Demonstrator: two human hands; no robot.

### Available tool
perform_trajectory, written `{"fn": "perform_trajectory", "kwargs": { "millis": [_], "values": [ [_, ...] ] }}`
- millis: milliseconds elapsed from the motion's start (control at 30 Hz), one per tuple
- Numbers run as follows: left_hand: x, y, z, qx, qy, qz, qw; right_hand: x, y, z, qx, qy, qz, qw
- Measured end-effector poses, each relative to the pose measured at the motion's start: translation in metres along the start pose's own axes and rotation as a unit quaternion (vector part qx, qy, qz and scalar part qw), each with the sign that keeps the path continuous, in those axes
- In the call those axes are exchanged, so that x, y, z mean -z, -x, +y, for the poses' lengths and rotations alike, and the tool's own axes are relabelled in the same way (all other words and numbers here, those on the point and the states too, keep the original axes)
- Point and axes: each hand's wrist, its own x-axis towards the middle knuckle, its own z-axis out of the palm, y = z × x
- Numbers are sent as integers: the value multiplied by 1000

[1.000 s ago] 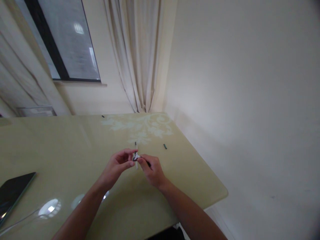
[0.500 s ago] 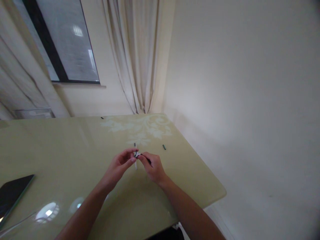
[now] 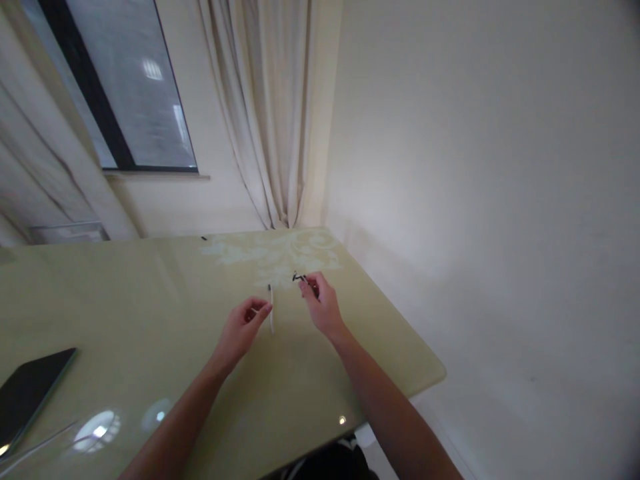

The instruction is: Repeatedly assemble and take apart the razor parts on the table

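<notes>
My right hand (image 3: 321, 307) is closed around a small dark and silver tool (image 3: 299, 276), whose thin crosswise head juts out to the left of the fingertips. What kind of tool it is I cannot make out, since the fingers cover most of it. Lower and to the left, my left hand (image 3: 244, 327) has its thumb and forefinger pinched together; anything between them is too small to see. Right by those fingertips is a thin white stick (image 3: 272, 321) with a dark end, like a pen, which appears to lie on the table.
The glossy greenish-yellow table (image 3: 150, 300) has a pale floral pattern near its far corner. A dark flat tablet-like thing (image 3: 35, 383) lies at the left, with a thin pale cable (image 3: 40, 448) in front. A tiny dark piece (image 3: 203, 238) sits at the far edge. A wall (image 3: 475, 200) borders the right.
My hands were together over the white stick and have parted. The right hand has moved up and right with the tool. It now covers the spot where a small dark green piece lay.
</notes>
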Motion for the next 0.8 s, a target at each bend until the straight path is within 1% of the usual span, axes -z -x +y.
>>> {"fn": "perform_trajectory", "kwargs": {
  "millis": [67,100,167,267,333,400,533,667,800],
  "values": [
    [-5,2,-7,-1,-106,-2,994,18,-20,9,-11,61,26,998],
    [-8,4,-11,0,-160,-7,987,27,-30,16,-16,102,41,994],
    [-13,8,-15,-3,-263,-26,964,44,-44,32,-62,216,44,973],
    [-18,13,-15,-17,-383,-63,922,63,-48,60,-118,261,22,958],
    [-20,14,-13,-15,-429,-75,900,70,-43,75,-149,284,12,947],
    [-21,14,-12,-2,-448,-72,891,73,-37,84,-169,310,6,936],
    [-22,13,-12,15,-448,-61,892,71,-33,88,-184,355,7,917],
    [-20,13,-16,24,-435,-46,899,68,-35,86,-198,386,18,901],
    [-17,13,-19,22,-408,-20,912,68,-36,86,-200,406,16,892]
  ]
}}
